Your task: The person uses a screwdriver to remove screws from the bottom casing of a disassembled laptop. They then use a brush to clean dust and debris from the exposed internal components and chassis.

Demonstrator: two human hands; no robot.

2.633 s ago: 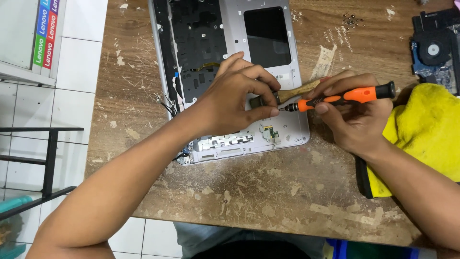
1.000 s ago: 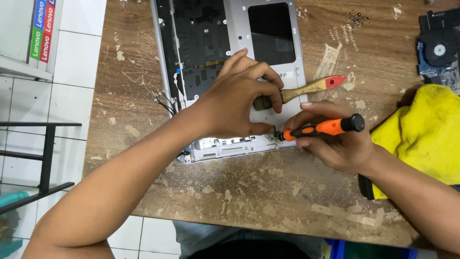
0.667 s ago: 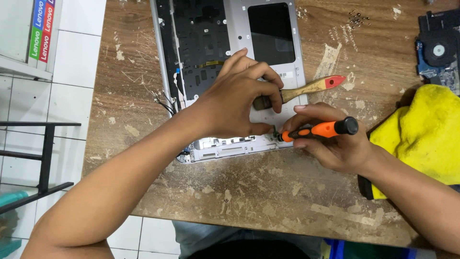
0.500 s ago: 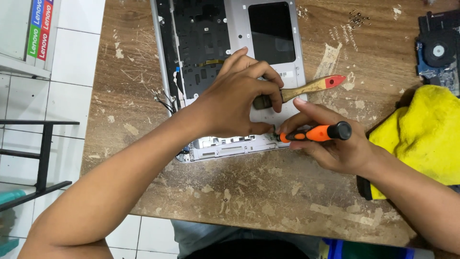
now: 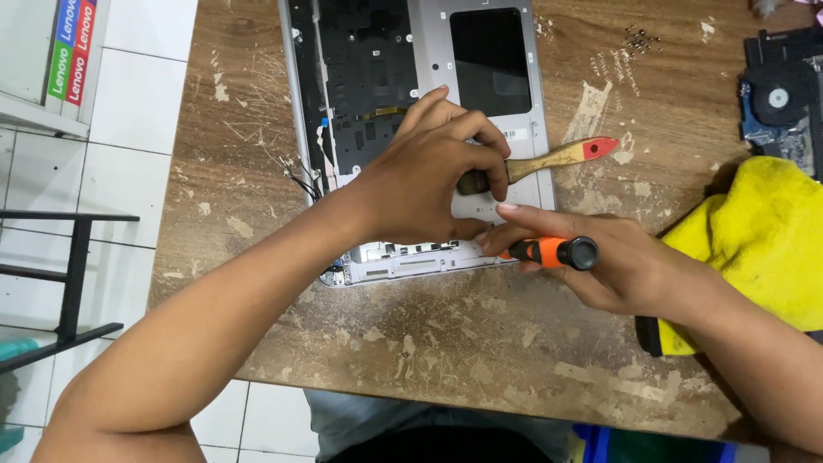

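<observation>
Screwdriver (image 5: pixel 553 251), orange-handled with black cap, pinched in right hand (image 5: pixel 600 261); left hand (image 5: pixel 429 184) grips brush (image 5: pixel 549 160).

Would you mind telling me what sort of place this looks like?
Probably a small electronics repair bench. An opened silver laptop case lies on a worn wooden table, the right hand works an orange screwdriver at its edge, and a loose cooling fan lies nearby.

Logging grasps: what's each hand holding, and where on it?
Right hand: orange-and-black screwdriver, gripped on the handle. Left hand: wooden-handled brush with red tip, gripped at its head end, pressing on the silver laptop case.
</observation>
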